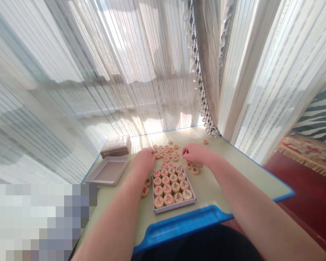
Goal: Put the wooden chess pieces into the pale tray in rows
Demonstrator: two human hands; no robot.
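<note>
An open box point(193, 199) filled with round wooden pieces in rows, marked with red or black characters, lies near the front of the table. Behind it a loose group of similar pieces point(166, 159) is spread out. At the left edge of that group is my left hand point(146, 158), its fingers curled together; what they hold, if anything, is too small to tell. My right hand point(190, 152) is on the group's right side, thumb and fingers pinched, just above some black-marked pieces point(195, 170). Two pieces point(144, 191) lie beside the box, partly behind my left forearm.
An empty box lid point(123, 159) lies at the left of the table point(233, 163), with a closed box point(115, 145) behind it. One piece point(205, 142) sits alone at the back right. Curtains hang behind the table; a blue tray edge point(190, 222) runs along the front.
</note>
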